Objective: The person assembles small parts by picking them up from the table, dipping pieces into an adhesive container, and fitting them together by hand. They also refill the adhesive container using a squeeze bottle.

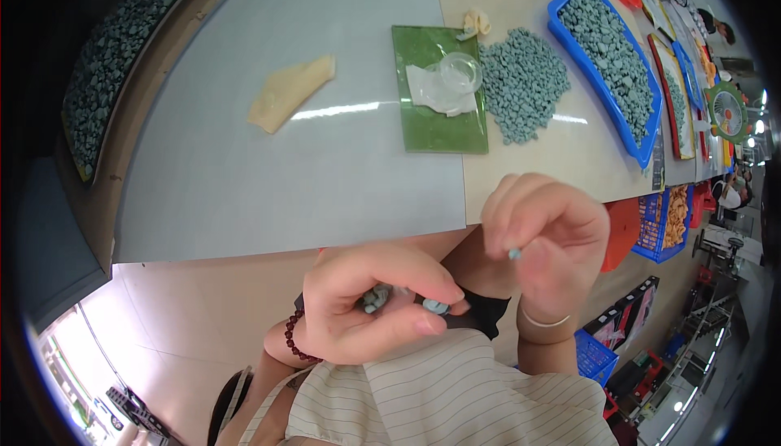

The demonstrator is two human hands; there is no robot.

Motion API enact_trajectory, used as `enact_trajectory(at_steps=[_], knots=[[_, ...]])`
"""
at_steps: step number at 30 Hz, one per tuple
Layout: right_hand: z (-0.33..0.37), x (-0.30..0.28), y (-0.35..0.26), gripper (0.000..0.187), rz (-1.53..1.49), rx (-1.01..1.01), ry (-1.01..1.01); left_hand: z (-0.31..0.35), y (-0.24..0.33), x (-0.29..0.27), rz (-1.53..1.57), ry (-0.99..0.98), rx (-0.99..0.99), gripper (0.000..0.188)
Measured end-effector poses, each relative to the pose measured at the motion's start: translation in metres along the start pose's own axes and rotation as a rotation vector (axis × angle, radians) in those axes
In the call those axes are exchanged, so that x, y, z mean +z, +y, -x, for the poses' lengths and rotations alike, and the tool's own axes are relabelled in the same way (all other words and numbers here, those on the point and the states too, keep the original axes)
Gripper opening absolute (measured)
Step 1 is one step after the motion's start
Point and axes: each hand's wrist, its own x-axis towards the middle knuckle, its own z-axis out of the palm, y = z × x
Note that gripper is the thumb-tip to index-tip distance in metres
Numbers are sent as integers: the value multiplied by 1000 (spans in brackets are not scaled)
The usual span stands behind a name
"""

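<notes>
My left hand (358, 299), with a dark red bead bracelet at its wrist, curls in front of my lap. Grey-green stones (375, 298) lie in its palm, and a blue-green stone (436, 306) is pinched between thumb and fingertips. To its right my raised right hand (561, 230), a pale bangle below it, is closed on a tiny blue-green stone (514, 255) at the fingertips; this hand is slightly blurred. Ahead on the table, a pile of similar stones (525, 80) sits beside a green board (443, 133) bearing a clear round cup (460, 73) and a white sheet (423, 88).
A blue tray (602, 80) full of stones stands right of the pile. A yellowish cloth (289, 96) lies on the grey tabletop (244, 194). More stones fill a bin (122, 72) at far left. A blue crate (651, 230) and a green fan (726, 112) are at right.
</notes>
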Motion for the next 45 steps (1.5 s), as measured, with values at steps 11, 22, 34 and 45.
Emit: enact_trajectory(at_steps=[11,22,34,45], knots=[[27,-17,18,22,-48,-222,-75,-6,-9,7,-185,0,18,18],[28,-15,9,12,343,-393,-35,1,-15,30,73,227,-28,18],[28,-17,-3,10,513,-410,-142,5,-20,28,-59,157,135,17],[30,-21,5,14,675,-659,-102,3,-20,29,-167,123,132,18]])
